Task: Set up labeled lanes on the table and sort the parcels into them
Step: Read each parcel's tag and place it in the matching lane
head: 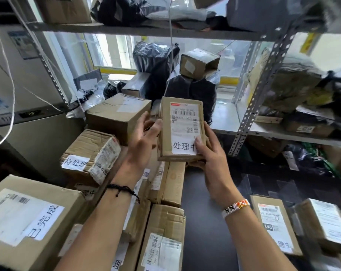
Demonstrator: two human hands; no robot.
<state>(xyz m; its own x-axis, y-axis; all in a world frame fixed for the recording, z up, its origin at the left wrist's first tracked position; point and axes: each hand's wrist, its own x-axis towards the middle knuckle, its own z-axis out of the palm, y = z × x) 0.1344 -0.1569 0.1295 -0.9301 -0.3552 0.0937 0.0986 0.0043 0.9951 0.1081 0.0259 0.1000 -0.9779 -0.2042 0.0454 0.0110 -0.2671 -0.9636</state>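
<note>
Hands: two in view. Right hand (pixel 210 153) grips the small box (pixel 182 126) at its lower right corner, thumb flat on the white sticker, fingers curled behind. Left hand (pixel 144 133) is loose, fingers nearly straight, tips touching the box's left edge.

Counts as I read them:
- 1 box held, centre of scene, raised over the right edge of the left pile.
- At least 7 cardboard boxes in the left pile (pixel 117 112); exact count not possible, they overlap.
- 2 boxes near right on the table (pixel 273 225), (pixel 326 222).
- 3 different handwritten tags readable: 处理中 on the held box, 待处理 on the crushed box (pixel 89 153) at left, 已完成 on the big near-left box (pixel 29 216).
- 2 bracelets: black cord (pixel 122 189) on the left wrist, beaded band (pixel 236 208) on the right.

Surface: dark tabletop (pixel 204 222), bare strip between pile and right boxes. Room: grey slotted metal shelving (pixel 263 75) above and at right, loaded with black bags (pixel 158 61) and more boxes; window (pixel 111 51) far behind; grey unit with a small digital readout (pixel 31 113) at far left.

Held box: long axis upright, leaning slightly, label face toward me, barcode end up, handwritten tag at the lower end.
</note>
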